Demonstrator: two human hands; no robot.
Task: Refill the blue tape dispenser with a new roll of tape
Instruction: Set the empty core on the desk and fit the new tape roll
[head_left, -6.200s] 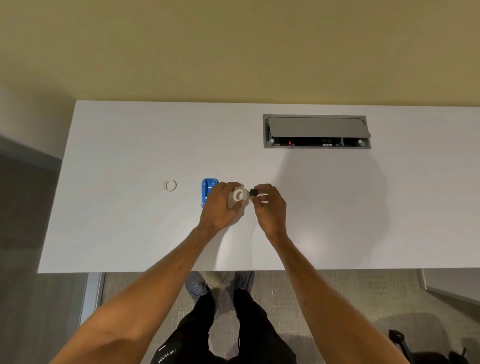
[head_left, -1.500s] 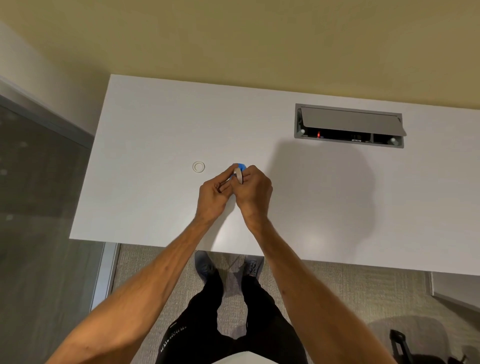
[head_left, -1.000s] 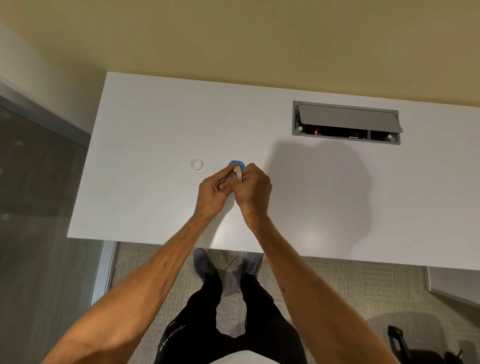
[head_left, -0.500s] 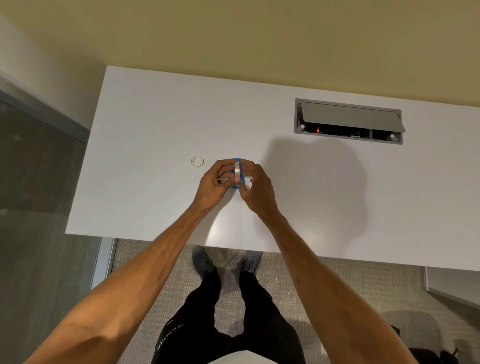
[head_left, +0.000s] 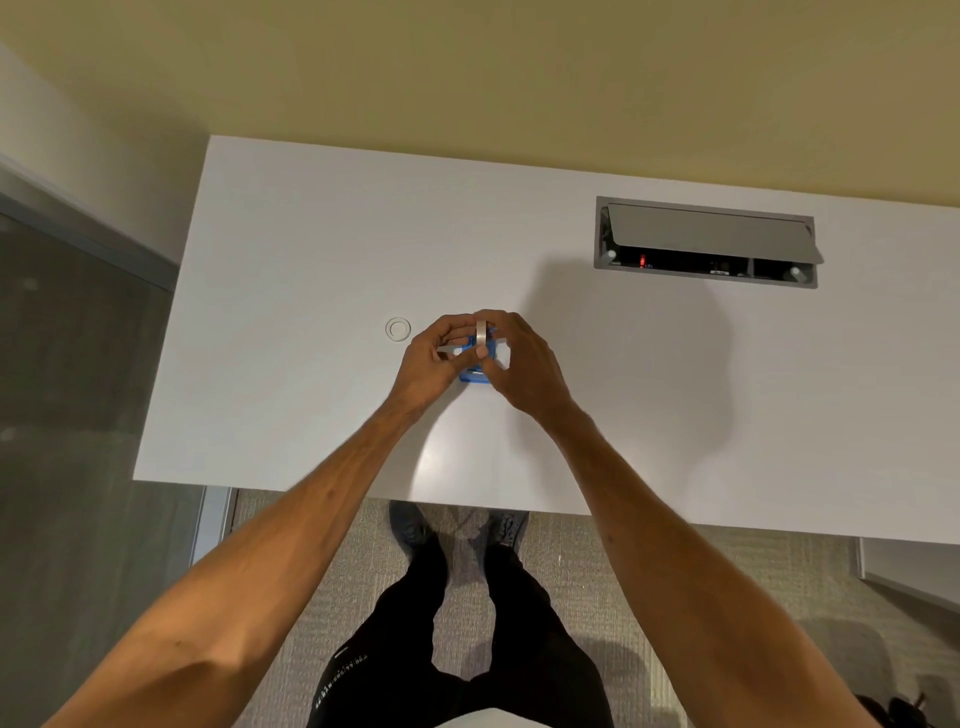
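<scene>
Blue tape dispenser (head_left: 474, 375): held between both hands just above the white desk (head_left: 311, 249), mostly hidden; only its near lower end shows. New roll of tape (head_left: 481, 338) stands on edge at the top of the dispenser, thin white rim facing the camera. Whether it is fully seated: cannot tell.

Left hand (head_left: 428, 364): fingers curled around the dispenser's left side, thumb near the roll. Right hand (head_left: 522, 364): fingers curled over the roll and the right side.

Empty tape ring (head_left: 398, 328) lies flat on the desk, just left of the left hand. Open cable hatch (head_left: 706, 241) sits far right, well apart.
</scene>
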